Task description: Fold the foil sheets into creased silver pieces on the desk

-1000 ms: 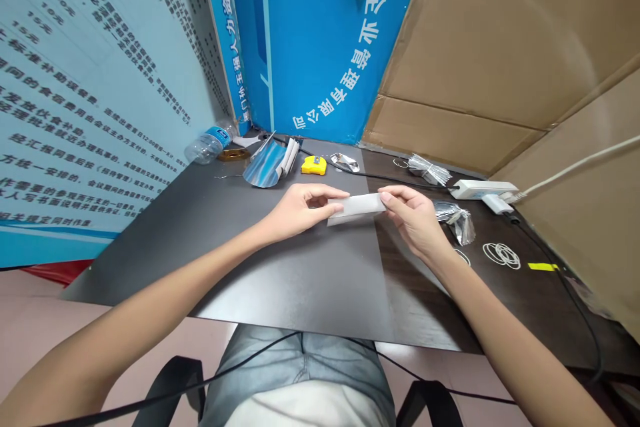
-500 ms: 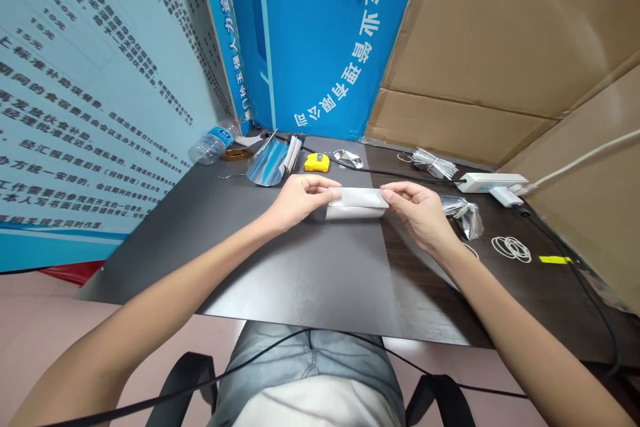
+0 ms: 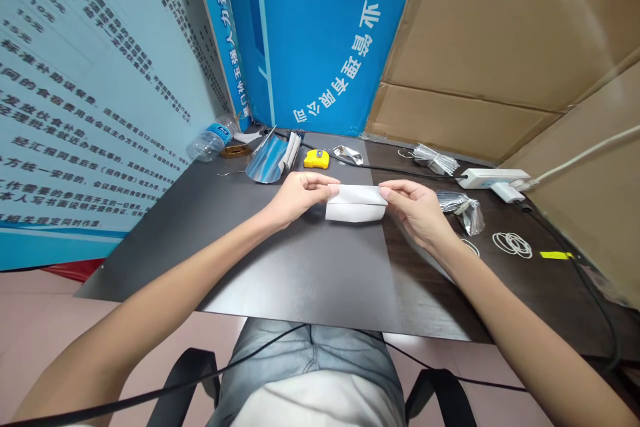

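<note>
Blue printed wall panels and brown cardboard sheets close off the far side of a dark wooden desk, and a dark grey mat covers its left part. Near the mat's right edge lies a folded white sheet, level and low over the surface, with a flap now showing along its far half. A second ago it was a plainer, slimmer strip tilted between the fingers, so the fold is the fresh change. The left hand is closed on the sheet's left end, thumb and fingers together on it. The right hand pinches the right end with its fingertips, and the sheet spans the space between the hands. Beyond them, at the far left, stand a plastic water bottle, a curled reflective sheet and a yellow tape measure. To the right lie bundled silver foil strips, a white power strip and a coil of white elastic bands
</note>
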{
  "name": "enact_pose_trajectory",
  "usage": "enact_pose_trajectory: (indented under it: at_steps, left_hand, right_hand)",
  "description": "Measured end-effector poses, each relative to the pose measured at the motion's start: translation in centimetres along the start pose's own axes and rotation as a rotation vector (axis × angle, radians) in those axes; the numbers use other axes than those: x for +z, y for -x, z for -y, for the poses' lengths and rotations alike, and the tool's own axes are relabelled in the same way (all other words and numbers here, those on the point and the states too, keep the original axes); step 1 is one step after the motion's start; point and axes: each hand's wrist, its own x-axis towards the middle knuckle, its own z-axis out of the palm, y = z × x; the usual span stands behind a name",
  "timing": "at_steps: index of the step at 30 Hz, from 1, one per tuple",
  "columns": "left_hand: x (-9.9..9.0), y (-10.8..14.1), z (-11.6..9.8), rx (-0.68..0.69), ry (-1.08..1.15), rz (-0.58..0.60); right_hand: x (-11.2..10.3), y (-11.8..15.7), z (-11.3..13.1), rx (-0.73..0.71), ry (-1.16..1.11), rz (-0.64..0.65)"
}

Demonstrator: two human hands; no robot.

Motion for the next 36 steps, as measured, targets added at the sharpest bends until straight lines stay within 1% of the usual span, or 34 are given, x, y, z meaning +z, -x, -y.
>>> enact_pose_trajectory:
  at_steps: [5, 7, 10, 12, 13, 15, 17, 19, 21, 24, 27, 31, 36]
  left_hand:
    - [0.5, 0.2, 0.1, -0.057, 0.044, -0.041]
    - [0.9, 0.3, 0.0, -0.046, 0.07, -0.07]
    - [1.3, 0.4, -0.2, 0.027, 0.135, -0.163]
    - [1.3, 0.4, -0.5, 0.062, 0.144, -0.212]
    - [1.2, 0.3, -0.5, 0.07, 0.137, -0.217]
    - [1.0, 0.4, -0.7, 0.074, 0.106, -0.174]
    - [1.1, 0.6, -0.8, 0.08, 0.049, -0.076]
    - [1.5, 1.0, -0.8, 0.086, -0.015, 0.025]
    - [2.2, 1.5, -0.9, 0.105, -0.053, 0.072]
    - [3.1, 2.2, -1.0, 0.164, -0.063, 0.049]
    - [3.7, 2.6, -1.2, 0.193, -0.061, -0.002]
    - [4.1, 2.9, -1.3, 0.19, -0.039, -0.044]
    - [4.0, 3.0, -1.6, 0.196, -0.09, -0.062]
  right_hand:
    - [0.3, 0.0, 0.0, 0.01, -0.091, -0.086]
    - [0.4, 0.1, 0.0, 0.02, -0.115, -0.093]
    - [0.4, 0.3, 0.1, 0.048, -0.139, -0.043]
    - [0.4, 0.5, 0.3, 0.064, -0.132, 0.022]
    - [0.5, 0.7, 0.4, 0.075, -0.118, 0.065]
    - [0.7, 1.1, 0.9, 0.1, -0.081, 0.165]
    - [1.2, 1.6, 1.3, 0.111, -0.042, 0.247]
    - [2.0, 2.2, 1.6, 0.087, 0.001, 0.262]
    - [2.8, 2.8, 1.6, 0.033, 0.053, 0.223]
    - [3.6, 3.6, 1.3, -0.051, 0.099, 0.151]
    - [3.7, 3.8, 0.9, -0.08, 0.098, 0.106]
    - [3.4, 3.8, 0.6, -0.081, 0.084, 0.118]
    - [3.5, 3.8, 0.7, -0.105, 0.091, 0.145]
